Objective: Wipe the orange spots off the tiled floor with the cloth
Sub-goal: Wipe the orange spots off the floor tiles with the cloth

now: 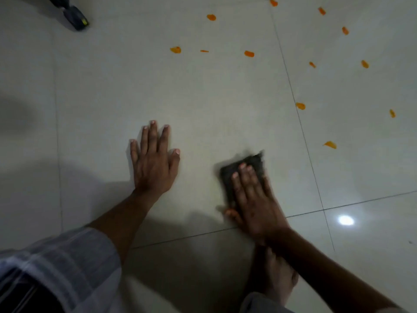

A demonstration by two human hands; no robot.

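- We are pressing our right hand, fingers straight, on the dark grey folded cloth; our left hand, fingers spread, is bracing beside the cloth.
- The orange smeared spots beyond the cloth are still waiting on the pale glossy tiled floor.

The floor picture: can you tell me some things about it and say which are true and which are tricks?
1. The right hand presses a dark cloth on the floor. True.
2. The left hand holds a sponge. False: it rests flat on the tile, fingers straight, holding nothing.
3. All the orange spots are gone. False: many remain, such as one to the right of the cloth and one near the top.
4. The cloth is covering an orange spot right now. False, as far as can be seen: the spots in view all lie away from it.
5. A bare foot shows below the right arm. True.
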